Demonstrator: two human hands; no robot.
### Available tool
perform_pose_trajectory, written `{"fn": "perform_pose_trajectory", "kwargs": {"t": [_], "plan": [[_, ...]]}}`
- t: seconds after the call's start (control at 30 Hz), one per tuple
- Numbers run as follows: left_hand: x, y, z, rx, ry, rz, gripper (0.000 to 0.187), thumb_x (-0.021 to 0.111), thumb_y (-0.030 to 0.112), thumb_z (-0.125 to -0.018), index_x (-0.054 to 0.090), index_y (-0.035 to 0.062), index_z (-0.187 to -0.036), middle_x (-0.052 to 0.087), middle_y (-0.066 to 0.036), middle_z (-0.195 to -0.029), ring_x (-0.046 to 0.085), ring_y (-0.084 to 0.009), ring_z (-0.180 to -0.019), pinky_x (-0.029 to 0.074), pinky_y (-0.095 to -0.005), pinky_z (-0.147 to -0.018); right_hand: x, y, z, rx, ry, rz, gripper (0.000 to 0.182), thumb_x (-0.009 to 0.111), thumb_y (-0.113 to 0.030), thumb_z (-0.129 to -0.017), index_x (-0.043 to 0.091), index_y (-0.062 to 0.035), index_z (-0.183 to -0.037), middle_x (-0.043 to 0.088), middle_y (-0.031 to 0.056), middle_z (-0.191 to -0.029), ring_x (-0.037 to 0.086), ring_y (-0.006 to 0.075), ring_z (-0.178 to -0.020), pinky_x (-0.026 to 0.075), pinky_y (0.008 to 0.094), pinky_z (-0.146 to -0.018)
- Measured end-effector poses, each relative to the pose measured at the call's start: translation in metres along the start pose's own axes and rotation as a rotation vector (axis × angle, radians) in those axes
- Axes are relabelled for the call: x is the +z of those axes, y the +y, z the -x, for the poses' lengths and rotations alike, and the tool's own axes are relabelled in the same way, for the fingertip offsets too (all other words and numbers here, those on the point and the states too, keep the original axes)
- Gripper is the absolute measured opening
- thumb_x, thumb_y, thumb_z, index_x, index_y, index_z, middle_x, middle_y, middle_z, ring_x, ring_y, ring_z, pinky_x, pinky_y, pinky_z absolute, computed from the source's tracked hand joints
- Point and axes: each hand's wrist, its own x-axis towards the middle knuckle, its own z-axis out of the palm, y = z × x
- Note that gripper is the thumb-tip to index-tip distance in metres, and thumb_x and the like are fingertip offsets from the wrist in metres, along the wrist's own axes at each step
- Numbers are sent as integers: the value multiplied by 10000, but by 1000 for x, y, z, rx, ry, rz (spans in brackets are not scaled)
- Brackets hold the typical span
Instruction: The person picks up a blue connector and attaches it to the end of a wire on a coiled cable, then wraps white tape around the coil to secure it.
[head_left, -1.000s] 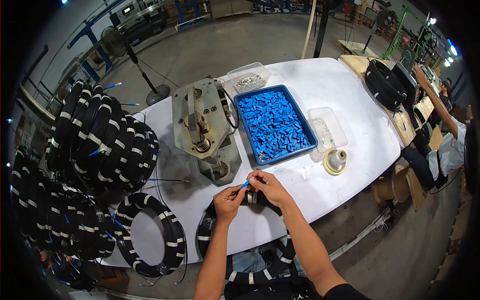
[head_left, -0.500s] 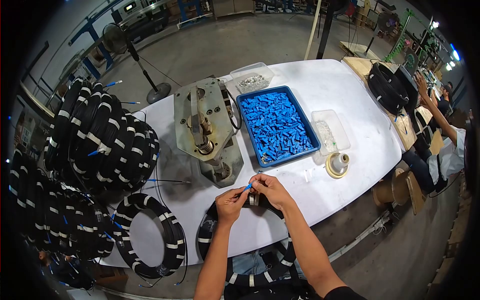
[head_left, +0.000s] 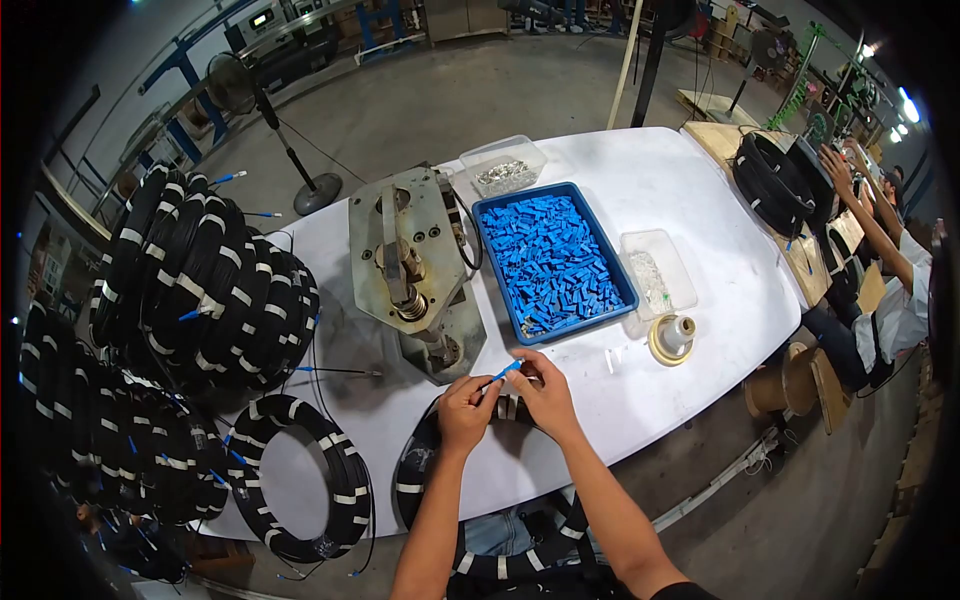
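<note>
Between my two hands is a small blue connector (head_left: pixel 509 369), held above the near table edge. My left hand (head_left: pixel 464 413) is closed, its thumb and fingers pinching the lower left end; any cable inside the grip is hidden. My right hand (head_left: pixel 543 398) pinches the upper right end, fingertips on the blue piece. Under my forearms a taped coil of black cable (head_left: pixel 412 476) rests partly on the table, partly on my lap. Just beyond my hands stands a metal press (head_left: pixel 400 240). A blue tray (head_left: pixel 627 302) full of blue connector pieces lies beyond to the right.
Taped black coils (head_left: pixel 190 280) are stacked at left, with a single coil (head_left: pixel 262 500) nearby. Clear boxes of small parts (head_left: pixel 503 165) and pale bits (head_left: pixel 672 262) flank the tray, near a tape roll (head_left: pixel 671 340). A co-worker's arm (head_left: pixel 880 235) is at right.
More of the blue connector shows between my fingertips. My right hand has shifted slightly right, my left hand a little right. The view has tilted slightly; the co-worker's hands have moved.
</note>
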Motion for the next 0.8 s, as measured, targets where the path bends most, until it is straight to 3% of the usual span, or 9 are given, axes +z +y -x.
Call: {"fn": "perform_pose_trajectory", "kwargs": {"t": [0.03, 0.07, 0.1, 0.13, 0.23, 0.37, 0.6, 0.7, 0.8], "plan": [[-3, 1, -1, 39, -50, -224, 151, 740, 83, -842, 745, 22, -980, 635, -69, -714, 618, -174, -650, 499, -273, -623, -2, -2, 7, -5, 1, 1, 318, 674, -181, -939, 598, -6, -1193, 648, 82, -982, 606, 162, -872, 493, 306, -805], [-6, 1, -2, 42, -89, -218, 181, 745, 167, -833, 749, 58, -977, 613, -97, -765, 590, -274, -750, 490, -342, -730, -6, -4, 16, -195, 134, 384, 406, 699, -232, -908, 582, -11, -1228, 631, 123, -1045, 589, 232, -945, 470, 364, -851], [-9, 1, -3, 45, -85, -218, 181, 745, 167, -833, 749, 58, -977, 613, -97, -765, 590, -274, -750, 490, -342, -730, -9, -6, 26, -387, 268, 767, 495, 723, -282, -877, 565, -16, -1263, 615, 164, -1108, 572, 301, -1018, 447, 423, -898], [-12, 0, -4, 169, -102, -297, 196, 735, 187, -845, 743, 62, -996, 628, -100, -837, 588, -278, -837, 479, -366, -797, -12, -7, 39, -307, 281, 885, 646, 738, -397, -830, 521, -31, -1316, 564, 216, -1191, 495, 399, -1119, 388, 497, -943], [-20, 3, -1, 229, -212, -389, 254, 699, 227, -881, 720, 59, -1069, 644, -106, -1038, 585, -294, -981, 433, -395, -941, -16, -10, 73, -165, 231, 1170, 745, 746, -472, -807, 484, -35, -1350, 557, 218, -1187, 497, 398, -1112, 395, 503, -924], [-22, -2, 4, 267, -342, -490, 305, 685, 258, -889, 698, 42, -1104, 655, -111, -1024, 598, -307, -997, 438, -399, -928, -18, -7, 57, -24, 72, 1080, 861, 764, -536, -759, 454, -29, -1383, 550, 198, -1205, 529, 377, -1065, 439, 500, -861], [-31, -6, 2, 139, -265, -451, 317, 696, 251, -879, 692, 10, -1086, 684, -138, -1034, 612, -326, -966, 471, -410, -869, -14, -9, 33, -159, 29, 990, 831, 841, -416, -716, 485, -37, -1364, 565, 177, -1162, 546, 366, -1039, 475, 465, -854], [-36, -12, 3, 96, -192, -440, 349, 693, 281, -879, 685, -2, -1083, 677, -152, -1062, 607, -349, -986, 479, -425, -875, -13, -1, 15, -305, -25, 931, 712, 822, -327, -771, 515, -28, -1339, 588, 166, -1129, 560, 359, -1019, 482, 451, -859], [-39, -10, 10, 35, -123, -461, 355, 702, 279, -872, 687, -14, -1071, 678, -164, -1061, 609, -362, -972, 485, -431, -869, -14, 4, -2, -446, 6, 634, 432, 662, -43, -878, 545, -28, -1293, 644, 171, -994, 594, 327, -956, 492, 415, -840]]}}
